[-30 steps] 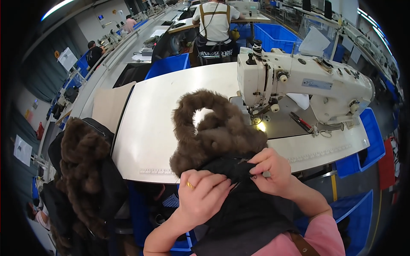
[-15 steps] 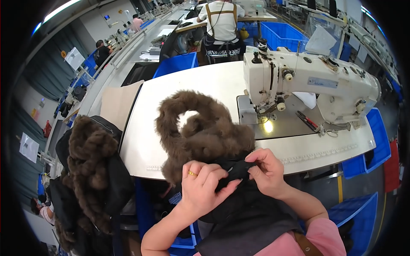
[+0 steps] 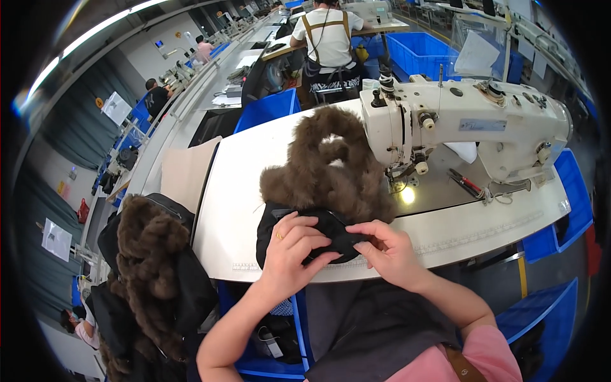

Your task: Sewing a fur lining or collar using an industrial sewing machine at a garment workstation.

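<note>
Along the tabletop's [image 3: 242,191] near edge, the left hand [image 3: 294,249] lies palm-down, fingers bent, over a fur-trimmed black garment [image 3: 318,184]; whether its grip is closed, I cannot tell. The right hand [image 3: 389,251] pinches the black cloth's right side. Shaggy brown fur bunches behind, beside the sewing machine [image 3: 445,121].

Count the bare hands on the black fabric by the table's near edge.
2: the left hand over the black fabric, the right hand at its right edge. None seem hidden.

Pink sleeve [image 3: 491,349], gold ring [image 3: 279,236]
</note>
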A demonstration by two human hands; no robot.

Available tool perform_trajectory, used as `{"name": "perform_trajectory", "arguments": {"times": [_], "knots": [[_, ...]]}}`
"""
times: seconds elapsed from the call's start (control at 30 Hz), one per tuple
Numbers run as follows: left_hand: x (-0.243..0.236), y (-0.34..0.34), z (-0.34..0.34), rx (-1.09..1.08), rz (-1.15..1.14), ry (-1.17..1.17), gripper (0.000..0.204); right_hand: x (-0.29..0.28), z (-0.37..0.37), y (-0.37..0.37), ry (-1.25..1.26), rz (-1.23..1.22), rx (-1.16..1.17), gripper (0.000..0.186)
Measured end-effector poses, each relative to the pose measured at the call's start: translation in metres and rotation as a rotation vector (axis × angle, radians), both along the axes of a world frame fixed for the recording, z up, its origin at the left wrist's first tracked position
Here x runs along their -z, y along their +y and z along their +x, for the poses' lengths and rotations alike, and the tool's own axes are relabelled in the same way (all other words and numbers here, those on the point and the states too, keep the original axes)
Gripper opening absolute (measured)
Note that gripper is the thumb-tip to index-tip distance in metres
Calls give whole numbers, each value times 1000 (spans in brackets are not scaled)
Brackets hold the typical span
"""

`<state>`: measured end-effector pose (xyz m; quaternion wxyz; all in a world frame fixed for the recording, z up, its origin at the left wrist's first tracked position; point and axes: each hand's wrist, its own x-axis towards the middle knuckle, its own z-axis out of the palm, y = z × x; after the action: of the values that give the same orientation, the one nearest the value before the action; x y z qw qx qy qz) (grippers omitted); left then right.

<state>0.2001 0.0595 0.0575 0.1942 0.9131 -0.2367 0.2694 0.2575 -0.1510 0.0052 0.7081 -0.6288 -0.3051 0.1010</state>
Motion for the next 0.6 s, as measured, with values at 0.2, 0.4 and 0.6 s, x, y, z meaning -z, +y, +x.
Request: {"name": "perform_trajectory", "arguments": {"times": [0.2, 0.4, 0.6], "knots": [[7, -6, -1, -41, -69, -65, 28, -20, 23, -10, -764, -133, 149, 28], [8, -1, -5, -4, -109, -27, 25, -12, 18, 1, -446, -97, 81, 12], [9, -7, -7, -29, -115, -32, 21, -6, 23, -1, -11, -21, -66, 16]]}}
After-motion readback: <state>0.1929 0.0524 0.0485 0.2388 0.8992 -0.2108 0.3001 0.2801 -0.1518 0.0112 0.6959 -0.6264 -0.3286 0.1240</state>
